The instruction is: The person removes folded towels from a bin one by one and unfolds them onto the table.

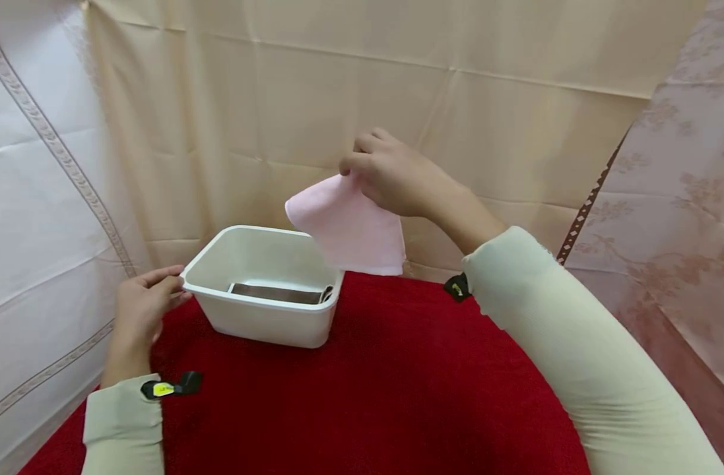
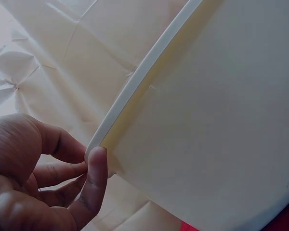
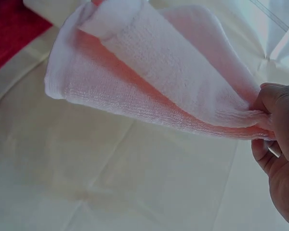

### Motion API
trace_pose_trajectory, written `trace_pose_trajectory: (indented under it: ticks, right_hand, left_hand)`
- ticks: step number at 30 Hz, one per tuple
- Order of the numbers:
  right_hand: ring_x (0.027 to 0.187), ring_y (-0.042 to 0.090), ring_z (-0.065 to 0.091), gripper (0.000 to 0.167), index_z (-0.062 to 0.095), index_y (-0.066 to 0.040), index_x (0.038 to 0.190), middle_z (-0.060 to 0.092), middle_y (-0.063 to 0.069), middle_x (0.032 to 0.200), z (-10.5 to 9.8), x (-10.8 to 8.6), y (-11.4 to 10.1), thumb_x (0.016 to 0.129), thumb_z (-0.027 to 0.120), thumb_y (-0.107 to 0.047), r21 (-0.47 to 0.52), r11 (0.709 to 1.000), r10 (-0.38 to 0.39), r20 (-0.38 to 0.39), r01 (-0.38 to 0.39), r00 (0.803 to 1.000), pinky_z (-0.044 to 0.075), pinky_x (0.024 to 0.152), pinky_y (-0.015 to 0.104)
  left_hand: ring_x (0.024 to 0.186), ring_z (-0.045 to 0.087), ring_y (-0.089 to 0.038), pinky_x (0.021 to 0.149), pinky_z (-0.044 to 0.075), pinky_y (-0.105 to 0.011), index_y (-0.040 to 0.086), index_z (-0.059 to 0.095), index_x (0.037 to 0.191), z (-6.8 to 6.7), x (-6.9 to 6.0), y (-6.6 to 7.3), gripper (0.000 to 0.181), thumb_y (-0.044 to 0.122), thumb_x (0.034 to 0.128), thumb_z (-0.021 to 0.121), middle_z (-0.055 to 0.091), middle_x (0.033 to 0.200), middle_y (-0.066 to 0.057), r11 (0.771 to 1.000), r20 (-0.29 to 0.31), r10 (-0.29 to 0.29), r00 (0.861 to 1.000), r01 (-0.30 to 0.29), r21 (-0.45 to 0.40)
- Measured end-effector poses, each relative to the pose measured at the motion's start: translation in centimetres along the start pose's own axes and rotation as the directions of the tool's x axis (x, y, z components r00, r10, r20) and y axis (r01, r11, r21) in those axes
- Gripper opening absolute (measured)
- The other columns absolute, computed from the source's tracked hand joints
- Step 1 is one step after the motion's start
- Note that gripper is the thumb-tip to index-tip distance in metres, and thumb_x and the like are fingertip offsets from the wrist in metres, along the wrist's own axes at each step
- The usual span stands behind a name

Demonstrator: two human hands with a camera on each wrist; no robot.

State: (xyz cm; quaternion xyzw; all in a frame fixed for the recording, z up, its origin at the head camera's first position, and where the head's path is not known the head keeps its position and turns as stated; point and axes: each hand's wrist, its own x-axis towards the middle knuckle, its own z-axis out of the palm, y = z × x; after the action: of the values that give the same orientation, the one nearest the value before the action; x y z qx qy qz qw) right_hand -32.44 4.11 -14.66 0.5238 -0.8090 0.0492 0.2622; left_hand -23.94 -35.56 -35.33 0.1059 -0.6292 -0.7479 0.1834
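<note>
A pink cloth point(image 1: 356, 231) hangs from my right hand point(image 1: 391, 171), whose fingers pinch its upper edge. In the right wrist view the terry cloth point(image 3: 159, 72) droops in loose folds away from the fingertips. Below and to its left stands a white plastic tub point(image 1: 266, 323), partly covered by the cloth at its back right corner. My left hand point(image 1: 144, 310) pinches the tub's left front rim corner; the left wrist view shows thumb and fingers at the rim point(image 2: 130, 86). Inside the tub lies a dark brown, light-edged item point(image 1: 278, 293), mostly hidden by the front wall.
A red cloth point(image 1: 397, 382) covers the rounded table. Beige curtain fabric point(image 1: 350, 79) hangs close behind the tub, with a white curtain point(image 1: 35, 165) on the left and a patterned one point(image 1: 682, 198) on the right.
</note>
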Motion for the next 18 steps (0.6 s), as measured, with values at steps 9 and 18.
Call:
trace_pose_trajectory:
  ticks: [9, 18]
  right_hand:
    - [0.097, 0.037, 0.053, 0.026, 0.070, -0.003, 0.106, 0.061, 0.015, 0.098, -1.1, -4.6, 1.8, 0.089, 0.054, 0.008, 0.006, 1.000, 0.019, -0.062, -0.018, 0.998, 0.046, 0.084, 0.046]
    - [0.087, 0.036, 0.053, 0.028, 0.070, -0.003, 0.102, 0.064, 0.014, 0.096, -1.1, -9.7, 3.1, 0.084, 0.055, 0.012, -0.038, 0.999, 0.007, -0.052, -0.009, 0.999, 0.044, 0.076, 0.044]
  left_hand:
    - [0.062, 0.069, -0.009, 0.060, 0.059, -0.022, 0.018, 0.077, 0.085, -0.4, 0.3, 0.0, 0.032, -0.006, 0.0949, 0.058, 0.069, 0.081, 0.005, 1.000, 0.014, -0.016, 1.000, 0.016, -0.019]
    - [0.060, 0.069, -0.010, 0.059, 0.059, -0.022, 0.020, 0.077, 0.082, -1.1, 0.2, 0.1, 0.034, -0.005, 0.0957, 0.058, 0.069, 0.079, 0.006, 0.999, 0.005, -0.033, 0.999, 0.033, -0.020]
